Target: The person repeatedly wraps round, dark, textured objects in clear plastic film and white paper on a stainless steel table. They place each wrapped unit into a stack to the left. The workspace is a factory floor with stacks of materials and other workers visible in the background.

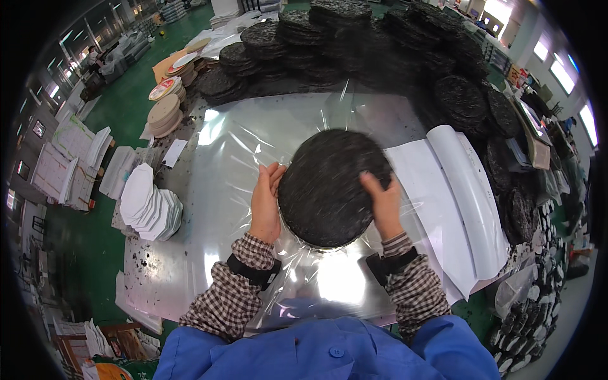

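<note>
Before me is a round black cake of what looks like dried seaweed (327,190), held between both hands. My left hand (267,204) lies against its left edge with the fingers nearly straight. On the opposite side, my right hand (384,202) grips the edge, its thumb on top and its other fingers mostly hidden. Clear plastic film (251,135) spreads beneath the cake in creases, over a shiny metal tabletop (156,280). Motion blurs the cake's upper surface and right edge. Its underside is hidden.
Stacks of similar black cakes (263,42) line the table's far side and right. A curled white sheet (468,204) lies at right. Many-sided white papers (152,204) and round tan boards (164,111) stand at left. A clear plastic bag (515,289) hangs near the right edge.
</note>
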Demonstrator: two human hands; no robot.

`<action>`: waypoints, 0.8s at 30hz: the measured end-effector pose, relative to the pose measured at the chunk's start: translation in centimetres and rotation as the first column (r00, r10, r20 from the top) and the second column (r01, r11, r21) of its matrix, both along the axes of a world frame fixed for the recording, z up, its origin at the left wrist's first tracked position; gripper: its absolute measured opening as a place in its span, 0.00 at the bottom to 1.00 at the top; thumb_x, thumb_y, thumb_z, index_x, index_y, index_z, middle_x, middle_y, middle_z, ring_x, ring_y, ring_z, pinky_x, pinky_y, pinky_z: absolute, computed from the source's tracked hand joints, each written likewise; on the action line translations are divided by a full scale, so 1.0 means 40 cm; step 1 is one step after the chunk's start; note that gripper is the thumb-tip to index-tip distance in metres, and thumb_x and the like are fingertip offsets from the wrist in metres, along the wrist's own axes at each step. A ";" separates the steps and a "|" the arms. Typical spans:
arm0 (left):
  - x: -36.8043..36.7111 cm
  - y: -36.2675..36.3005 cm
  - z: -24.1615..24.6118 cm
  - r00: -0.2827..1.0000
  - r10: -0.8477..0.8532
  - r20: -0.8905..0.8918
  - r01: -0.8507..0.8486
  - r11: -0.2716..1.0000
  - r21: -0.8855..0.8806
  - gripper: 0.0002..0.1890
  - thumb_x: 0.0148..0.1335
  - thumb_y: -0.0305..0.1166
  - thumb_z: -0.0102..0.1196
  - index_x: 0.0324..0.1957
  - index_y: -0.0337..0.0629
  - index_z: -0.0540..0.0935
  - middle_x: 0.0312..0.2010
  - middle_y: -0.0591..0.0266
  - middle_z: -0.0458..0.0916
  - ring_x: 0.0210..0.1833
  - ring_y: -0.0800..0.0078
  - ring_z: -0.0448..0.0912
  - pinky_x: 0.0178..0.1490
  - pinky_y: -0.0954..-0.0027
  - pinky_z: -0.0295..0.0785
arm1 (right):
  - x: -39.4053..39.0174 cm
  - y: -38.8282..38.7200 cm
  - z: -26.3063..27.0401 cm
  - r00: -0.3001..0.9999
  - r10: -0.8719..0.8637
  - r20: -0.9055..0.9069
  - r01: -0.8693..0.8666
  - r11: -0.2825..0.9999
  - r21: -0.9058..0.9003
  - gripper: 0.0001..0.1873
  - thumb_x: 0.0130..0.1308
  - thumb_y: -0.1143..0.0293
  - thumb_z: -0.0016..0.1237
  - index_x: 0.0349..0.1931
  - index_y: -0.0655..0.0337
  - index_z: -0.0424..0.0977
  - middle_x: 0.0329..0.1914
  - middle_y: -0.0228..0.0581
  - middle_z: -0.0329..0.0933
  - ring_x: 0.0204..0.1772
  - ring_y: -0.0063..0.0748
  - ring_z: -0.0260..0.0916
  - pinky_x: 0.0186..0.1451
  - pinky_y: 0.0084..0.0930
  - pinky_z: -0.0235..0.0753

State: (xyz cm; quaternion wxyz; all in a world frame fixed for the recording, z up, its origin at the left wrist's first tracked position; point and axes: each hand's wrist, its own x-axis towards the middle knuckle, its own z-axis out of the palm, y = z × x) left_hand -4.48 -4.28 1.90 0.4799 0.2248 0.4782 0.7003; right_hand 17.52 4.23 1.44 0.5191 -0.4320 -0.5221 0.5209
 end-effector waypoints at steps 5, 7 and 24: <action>0.062 0.038 0.065 -0.056 0.033 -0.998 0.174 0.985 0.023 0.36 0.63 0.57 0.53 0.67 0.46 0.67 0.68 0.43 0.64 0.72 0.38 0.56 0.74 0.40 0.48 | 0.141 0.088 -0.023 0.583 -0.027 -0.812 -0.277 0.933 -0.229 0.27 0.70 0.63 0.51 0.64 0.68 0.64 0.64 0.52 0.71 0.63 0.49 0.72 0.66 0.42 0.75; 0.102 0.049 0.039 -0.341 -0.214 -0.916 0.398 0.849 -0.347 0.45 0.58 0.65 0.54 0.75 0.67 0.55 0.79 0.53 0.38 0.78 0.35 0.33 0.71 0.23 0.29 | 0.152 0.100 -0.005 0.602 -0.044 -0.797 -0.260 0.933 -0.248 0.27 0.71 0.64 0.50 0.66 0.67 0.63 0.67 0.51 0.69 0.65 0.48 0.70 0.67 0.43 0.74; -0.030 0.080 0.074 0.881 -0.349 -0.320 0.318 0.937 -0.147 0.28 0.61 0.34 0.64 0.61 0.32 0.73 0.61 0.46 0.72 0.51 0.62 0.80 0.53 0.63 0.77 | -0.011 -0.001 0.017 0.986 0.161 0.051 -0.159 0.986 -0.042 0.51 0.61 0.71 0.61 0.77 0.49 0.39 0.66 0.61 0.64 0.62 0.50 0.72 0.63 0.37 0.75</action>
